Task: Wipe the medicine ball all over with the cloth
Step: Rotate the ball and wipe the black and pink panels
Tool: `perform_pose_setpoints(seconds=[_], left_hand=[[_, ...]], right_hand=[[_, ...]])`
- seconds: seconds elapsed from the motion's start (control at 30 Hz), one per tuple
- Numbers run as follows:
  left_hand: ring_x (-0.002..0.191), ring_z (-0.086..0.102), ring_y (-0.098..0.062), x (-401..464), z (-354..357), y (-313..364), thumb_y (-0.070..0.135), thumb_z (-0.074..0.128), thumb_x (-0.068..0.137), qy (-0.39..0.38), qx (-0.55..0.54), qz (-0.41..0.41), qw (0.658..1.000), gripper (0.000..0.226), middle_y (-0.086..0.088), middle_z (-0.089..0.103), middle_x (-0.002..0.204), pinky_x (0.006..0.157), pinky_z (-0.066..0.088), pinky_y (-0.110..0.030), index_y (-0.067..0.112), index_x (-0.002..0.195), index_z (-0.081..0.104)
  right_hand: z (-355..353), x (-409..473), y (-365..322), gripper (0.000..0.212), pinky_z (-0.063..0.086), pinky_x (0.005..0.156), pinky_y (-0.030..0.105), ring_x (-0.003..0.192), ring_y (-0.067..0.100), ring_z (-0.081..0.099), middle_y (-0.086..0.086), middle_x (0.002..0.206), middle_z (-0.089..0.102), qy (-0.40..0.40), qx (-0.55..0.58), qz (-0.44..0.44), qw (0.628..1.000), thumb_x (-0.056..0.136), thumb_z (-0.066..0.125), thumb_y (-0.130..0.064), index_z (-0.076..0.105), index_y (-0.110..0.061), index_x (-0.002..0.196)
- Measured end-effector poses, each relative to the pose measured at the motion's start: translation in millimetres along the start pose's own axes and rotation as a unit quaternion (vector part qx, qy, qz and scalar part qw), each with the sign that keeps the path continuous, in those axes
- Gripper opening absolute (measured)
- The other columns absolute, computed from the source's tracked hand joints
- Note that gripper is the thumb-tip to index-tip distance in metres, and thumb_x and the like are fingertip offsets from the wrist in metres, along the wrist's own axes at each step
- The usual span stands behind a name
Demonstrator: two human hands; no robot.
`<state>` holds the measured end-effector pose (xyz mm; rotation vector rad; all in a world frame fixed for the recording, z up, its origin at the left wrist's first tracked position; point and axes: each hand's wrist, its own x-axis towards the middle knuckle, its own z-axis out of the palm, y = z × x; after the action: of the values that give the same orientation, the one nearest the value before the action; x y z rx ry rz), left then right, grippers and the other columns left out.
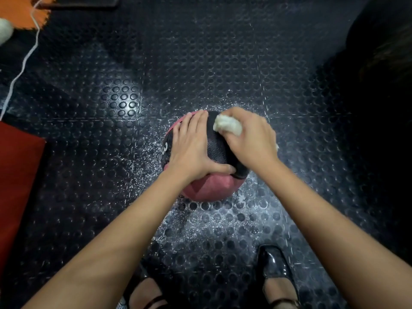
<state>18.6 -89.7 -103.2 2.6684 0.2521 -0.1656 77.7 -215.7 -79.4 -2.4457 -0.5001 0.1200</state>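
The right hand (249, 139) is curled around a bunched white cloth (228, 126), with the fingers folded over it and a wad of the fabric showing out past the thumb side. It presses the cloth down on the top of the medicine ball (214, 188), on the black band that runs over the ball's crown.

Just to the left of that grip, the left hand (191, 148) lies flat on the ball with the fingers straight and spread toward the far edge. Its thumb reaches across toward the right wrist and presses on the black band near where it meets the pink panel. The two hands are close together, with a strip of black surface between them.

The ball sits on the floor (223, 63) directly beneath both hands. Its pink part shows below the grip, toward the person, and again as a thin edge beyond the left fingertips. A white "3" is printed on the black part left of the left hand.

The floor is dark rubber with raised round studs, and white specks lie scattered on it all around the ball. Nearer the person than the grip, two feet in black shoes (275, 268) stand on it. Well off to the left lie a red mat (17, 175) and a white cord (22, 65).
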Motion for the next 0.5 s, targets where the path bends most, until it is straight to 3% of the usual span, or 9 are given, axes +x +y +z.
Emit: perform_pose_setpoints(seconds=[0.1,0.27,0.33,0.43,0.5], left_hand=[[0.150,-0.001,-0.022,-3.6,2.3,-1.6,0.068,0.078,0.054,0.002,0.002,0.005,1.000,0.139,-0.005,0.006,0.163,0.121,-0.001,-0.045,0.008,0.155,0.005],[0.150,0.000,-0.024,-4.5,-0.2,-8.1,0.075,0.076,0.050,-0.003,-0.001,0.012,1.000,0.142,-0.006,0.007,0.163,0.122,-0.001,-0.045,0.008,0.155,0.008],[0.150,-0.001,-0.023,-2.9,-4.8,-11.1,0.077,0.072,0.049,-0.013,-0.022,0.007,1.000,0.142,-0.004,0.006,0.163,0.122,-0.002,-0.043,0.010,0.155,0.008],[0.150,-0.003,-0.023,2.9,-9.0,-10.4,0.085,0.057,0.048,-0.029,-0.046,-0.029,0.998,0.139,-0.001,0.003,0.164,0.121,-0.002,-0.043,0.014,0.156,0.007],[0.150,-0.004,-0.025,8.1,-9.3,-10.1,0.085,0.058,0.054,-0.031,-0.052,-0.070,0.996,0.135,-0.001,0.002,0.164,0.121,0.000,-0.044,0.015,0.156,0.005]], right_hand=[[1.3,-25.0,0.0,0.018,0.047,0.073,0.035,0.090,0.018,0.058,-0.012,0.097,0.067,0.016,-0.004,-0.045,0.999,0.085,0.059,-0.028,0.064,-0.034,0.101],[2.4,36.7,2.6,0.020,0.035,0.069,0.030,0.099,0.026,0.059,-0.003,0.099,0.068,-0.041,-0.003,0.025,0.999,0.084,0.063,-0.035,0.064,-0.029,0.103],[4.2,52.0,2.4,0.021,0.038,0.072,0.032,0.101,0.028,0.058,-0.001,0.100,0.067,-0.072,0.004,0.036,0.997,0.083,0.065,-0.034,0.064,-0.025,0.102],[10.2,54.1,-1.6,0.023,0.037,0.073,0.034,0.104,0.031,0.056,0.002,0.103,0.066,-0.065,-0.029,0.023,0.997,0.084,0.062,-0.032,0.062,-0.023,0.105],[11.6,51.2,-4.7,0.023,0.037,0.073,0.034,0.106,0.031,0.056,0.001,0.105,0.066,-0.061,-0.035,0.013,0.997,0.085,0.061,-0.032,0.062,-0.024,0.107]])
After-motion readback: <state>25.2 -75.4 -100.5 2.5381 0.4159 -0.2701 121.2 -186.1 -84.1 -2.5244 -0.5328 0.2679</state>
